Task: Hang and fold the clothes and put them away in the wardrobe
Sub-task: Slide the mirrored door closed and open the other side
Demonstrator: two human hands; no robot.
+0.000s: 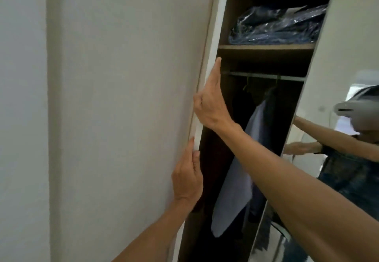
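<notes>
The wardrobe stands partly open, showing a dark interior. My right hand point(211, 105) is on the white edge of the left wardrobe door point(216, 34): its index finger points straight up along the edge and the other fingers curl round it. Below it, my left hand point(186, 177) lies with straight fingers against the same edge. Inside, a light blue garment point(235, 179) hangs from the metal rail point(266, 76) beside dark clothes on green hangers. Blue clothes in a clear plastic bag point(276, 25) lie on the wooden shelf point(266, 46) above the rail.
A mirrored door point(348, 36) closes off the wardrobe's right side and reflects a person wearing a headset and both arms. A plain pale wall point(22, 118) fills the far left. Dark folded fabric shows at the bottom right by the mirror.
</notes>
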